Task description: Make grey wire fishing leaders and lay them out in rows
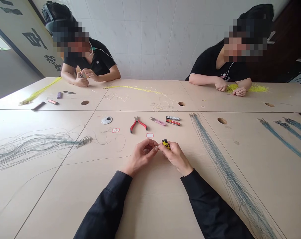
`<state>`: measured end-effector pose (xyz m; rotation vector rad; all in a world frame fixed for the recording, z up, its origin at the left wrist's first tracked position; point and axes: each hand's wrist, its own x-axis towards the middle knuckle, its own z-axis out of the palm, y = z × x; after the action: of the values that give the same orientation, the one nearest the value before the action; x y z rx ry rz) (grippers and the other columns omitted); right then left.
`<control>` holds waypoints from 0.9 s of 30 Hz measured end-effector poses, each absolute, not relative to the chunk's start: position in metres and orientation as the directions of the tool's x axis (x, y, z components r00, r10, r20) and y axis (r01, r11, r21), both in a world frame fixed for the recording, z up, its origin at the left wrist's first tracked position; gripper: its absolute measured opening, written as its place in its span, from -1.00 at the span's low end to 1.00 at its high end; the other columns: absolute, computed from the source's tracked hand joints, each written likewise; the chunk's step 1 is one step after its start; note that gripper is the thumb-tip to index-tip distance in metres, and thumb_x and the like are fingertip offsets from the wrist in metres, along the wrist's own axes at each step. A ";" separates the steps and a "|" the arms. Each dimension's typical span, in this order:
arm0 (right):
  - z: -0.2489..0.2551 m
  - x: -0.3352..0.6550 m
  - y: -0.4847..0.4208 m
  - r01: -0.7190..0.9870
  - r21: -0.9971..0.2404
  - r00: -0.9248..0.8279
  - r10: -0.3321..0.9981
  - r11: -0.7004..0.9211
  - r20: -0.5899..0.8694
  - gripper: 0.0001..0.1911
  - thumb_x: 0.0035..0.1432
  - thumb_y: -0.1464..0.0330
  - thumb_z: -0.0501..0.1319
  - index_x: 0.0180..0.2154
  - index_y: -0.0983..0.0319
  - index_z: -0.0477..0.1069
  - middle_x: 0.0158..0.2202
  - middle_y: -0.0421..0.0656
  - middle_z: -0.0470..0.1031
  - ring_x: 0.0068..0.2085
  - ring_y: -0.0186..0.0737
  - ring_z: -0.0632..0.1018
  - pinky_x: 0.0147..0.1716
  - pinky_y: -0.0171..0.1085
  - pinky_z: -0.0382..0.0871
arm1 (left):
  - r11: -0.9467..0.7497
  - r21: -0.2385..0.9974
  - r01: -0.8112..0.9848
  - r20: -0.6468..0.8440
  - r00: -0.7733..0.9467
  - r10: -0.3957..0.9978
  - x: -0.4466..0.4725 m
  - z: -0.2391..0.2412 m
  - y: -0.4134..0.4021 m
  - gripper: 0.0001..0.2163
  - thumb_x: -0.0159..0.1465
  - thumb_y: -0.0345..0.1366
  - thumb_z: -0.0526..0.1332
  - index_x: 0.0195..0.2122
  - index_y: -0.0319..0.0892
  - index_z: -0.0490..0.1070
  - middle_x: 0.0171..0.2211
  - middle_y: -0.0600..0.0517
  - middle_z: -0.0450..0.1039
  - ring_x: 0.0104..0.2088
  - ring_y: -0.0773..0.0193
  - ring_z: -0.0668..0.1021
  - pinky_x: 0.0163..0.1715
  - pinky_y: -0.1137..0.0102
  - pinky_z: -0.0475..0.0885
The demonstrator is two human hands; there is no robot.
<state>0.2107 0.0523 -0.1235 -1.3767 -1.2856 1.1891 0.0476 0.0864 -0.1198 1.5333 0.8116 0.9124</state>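
My left hand (pixel 144 153) is closed in a pinch at the middle of the table. One thin blue-grey thread (pixel 90 160) trails from it to the left; the end between the fingers is too small to make out. My right hand (pixel 176 156) is wrapped round a yellow and black lighter (pixel 166 144), and no flame shows. Its thumb and fingertip meet the left fingertips. Just beyond the hands lie a red-edged label (pixel 150 135), red-handled pliers (pixel 138 124) and pink thread snips (pixel 157 121).
Bundles of blue-grey threads with metal ends lie left (pixel 41 147) and right (pixel 215 152); smaller bundles (pixel 284 139) lie far right. Two more lighters (pixel 172 122), a round white disc (pixel 106 120) and a table hole (pixel 222 120) are nearby. Two people sit opposite with yellow threads (pixel 140 89).
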 end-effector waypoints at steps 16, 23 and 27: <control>-0.117 0.211 0.051 0.293 -0.956 0.025 1.000 -0.019 -0.013 -0.61 0.18 0.12 0.16 -0.52 0.22 0.13 -0.55 -0.29 0.03 -0.50 -0.39 0.10 -0.52 -0.36 0.00 | -0.124 0.988 0.090 0.072 0.447 0.892 0.047 -0.121 0.089 -0.78 0.27 -0.16 0.20 -0.36 -0.24 0.39 -0.49 0.08 0.33 -0.50 0.41 0.31 -0.50 0.48 0.19; -0.116 0.210 0.051 0.292 -0.956 0.072 0.997 -0.017 0.004 -0.61 0.18 0.11 0.17 -0.51 0.23 0.16 -0.55 -0.30 0.05 -0.49 -0.39 0.12 -0.51 -0.36 0.03 | -0.122 0.989 0.078 0.074 0.453 0.888 0.047 -0.125 0.090 -0.75 0.30 -0.13 0.17 -0.34 -0.24 0.36 -0.50 0.10 0.27 -0.50 0.43 0.26 -0.50 0.49 0.16; -0.117 0.211 0.052 0.283 -0.959 0.068 0.998 -0.021 -0.002 -0.68 0.17 0.14 0.18 -0.44 0.26 0.30 -0.53 -0.28 0.15 -0.47 -0.37 0.19 -0.47 -0.37 0.10 | -0.136 0.986 0.096 0.078 0.459 0.885 0.047 -0.126 0.091 -0.75 0.30 -0.12 0.17 -0.34 -0.24 0.37 -0.51 0.10 0.26 -0.50 0.43 0.25 -0.51 0.49 0.15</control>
<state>0.2108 0.0522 -0.1167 -1.4573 -1.3593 1.0180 0.0471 0.0907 -0.1264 1.5679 0.8821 0.8643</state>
